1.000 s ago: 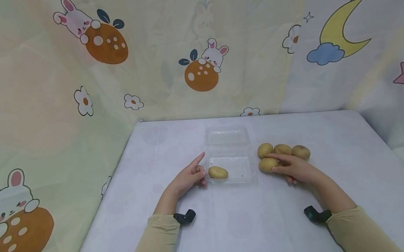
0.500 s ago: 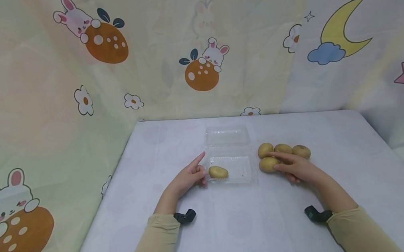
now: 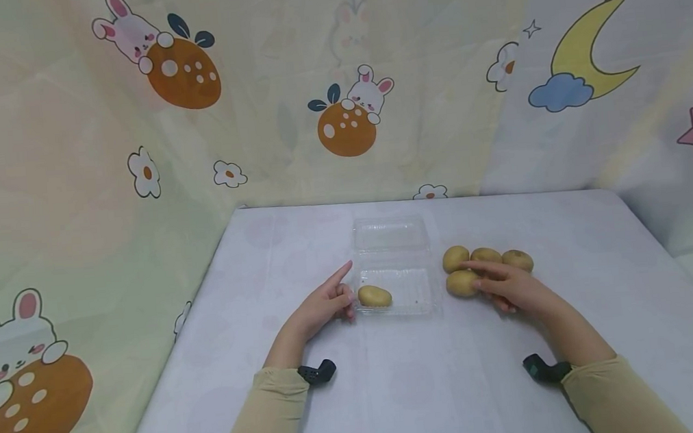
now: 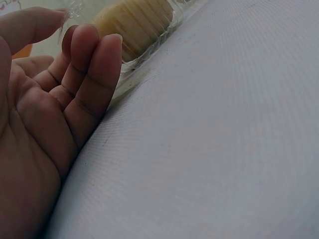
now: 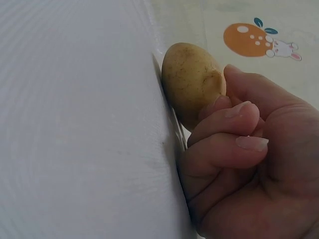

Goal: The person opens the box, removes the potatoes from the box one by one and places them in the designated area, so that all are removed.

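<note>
My left hand [image 3: 322, 304] has its index finger extended past the left side of a clear plastic container [image 3: 411, 290]. Its thumb and bent fingers [image 4: 102, 69] pinch the container's rim. One potato [image 3: 375, 296] lies inside, at the left; the left wrist view shows it [image 4: 134, 25] through the plastic. My right hand [image 3: 510, 288] is at the nearest potato [image 3: 461, 284] of the group on the right, index across its far side and thumb at its right end. In the right wrist view that potato [image 5: 192, 82] sits on the table, thumb and a fingertip against it, other fingers curled.
Behind the right hand, several more potatoes stand close together, including one at the left [image 3: 455, 258] and one at the right [image 3: 518, 260]. The container's lid [image 3: 389, 235] lies folded back toward the far edge. A white cloth covers the table [image 3: 393, 391]; a printed curtain [image 3: 268, 99] hangs behind.
The right thumb has slid slightly to the right along the nearest potato, toward its right end. The left hand and the container stay where they were.
</note>
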`<state>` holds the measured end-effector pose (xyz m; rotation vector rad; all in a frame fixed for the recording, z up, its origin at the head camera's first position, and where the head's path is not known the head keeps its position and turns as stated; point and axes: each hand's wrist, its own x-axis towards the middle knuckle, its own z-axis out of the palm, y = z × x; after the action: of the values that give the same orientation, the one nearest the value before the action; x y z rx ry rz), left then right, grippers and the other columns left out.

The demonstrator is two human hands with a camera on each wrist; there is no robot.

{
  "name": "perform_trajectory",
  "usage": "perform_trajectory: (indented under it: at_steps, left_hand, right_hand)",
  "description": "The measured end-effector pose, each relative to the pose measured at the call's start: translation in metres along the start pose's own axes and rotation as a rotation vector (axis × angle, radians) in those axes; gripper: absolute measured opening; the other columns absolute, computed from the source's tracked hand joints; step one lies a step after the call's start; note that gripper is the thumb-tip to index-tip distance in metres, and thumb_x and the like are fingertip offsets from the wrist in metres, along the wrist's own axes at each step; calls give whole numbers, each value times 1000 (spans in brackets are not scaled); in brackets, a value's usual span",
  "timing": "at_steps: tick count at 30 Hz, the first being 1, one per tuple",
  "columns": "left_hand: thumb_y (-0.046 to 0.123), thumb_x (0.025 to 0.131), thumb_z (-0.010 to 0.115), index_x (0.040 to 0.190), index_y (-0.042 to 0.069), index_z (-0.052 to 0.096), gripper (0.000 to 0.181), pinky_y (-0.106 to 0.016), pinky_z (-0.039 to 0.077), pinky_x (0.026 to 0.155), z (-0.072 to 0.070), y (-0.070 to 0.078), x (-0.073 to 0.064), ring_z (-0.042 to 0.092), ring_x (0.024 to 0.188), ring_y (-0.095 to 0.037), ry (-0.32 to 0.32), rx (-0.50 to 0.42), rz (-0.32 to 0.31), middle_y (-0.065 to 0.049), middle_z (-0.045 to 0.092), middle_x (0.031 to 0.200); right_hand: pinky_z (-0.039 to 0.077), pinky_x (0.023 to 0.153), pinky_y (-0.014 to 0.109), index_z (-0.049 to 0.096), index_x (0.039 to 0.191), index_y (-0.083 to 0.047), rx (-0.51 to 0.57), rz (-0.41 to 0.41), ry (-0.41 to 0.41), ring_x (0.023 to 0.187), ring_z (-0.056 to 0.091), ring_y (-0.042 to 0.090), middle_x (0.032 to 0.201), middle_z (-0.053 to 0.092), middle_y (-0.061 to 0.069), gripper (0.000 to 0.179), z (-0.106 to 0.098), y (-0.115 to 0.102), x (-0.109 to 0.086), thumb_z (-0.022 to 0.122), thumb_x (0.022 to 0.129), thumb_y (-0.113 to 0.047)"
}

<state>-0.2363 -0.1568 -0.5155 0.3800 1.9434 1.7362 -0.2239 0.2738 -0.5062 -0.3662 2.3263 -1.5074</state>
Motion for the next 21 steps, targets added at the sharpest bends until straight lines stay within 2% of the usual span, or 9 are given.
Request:
perform_trajectory:
  at_steps: [8,15,21]
  left_hand:
    - [21,98,60,159,32,17,75,-35,55,77,0,-1,1,62,78,-20,-2,-3,1,-5,56,88]
    - [23,97,63,157,36,20,75,-36,56,79,0,-1,1,63,79,-19,15,-1,-15,-3,57,88]
    - [23,97,62,158,35,19,75,-36,56,78,0,-1,1,63,79,-20,15,3,-10,-4,57,88]
  right_hand:
    - [41,40,28,48,144,-12,4,-10,7,45,43,9,60,47,0,49,0,-6,-1,60,99,-28]
    - [41,41,29,50,142,-11,-17,10,39,48,46,11,65,50,4,48,0,-13,-1,60,99,-31]
    - [43,45,32,52,139,-10,-18,-33,48,51,48,14,73,51,7,44,0,-21,-2,59,100,-28]
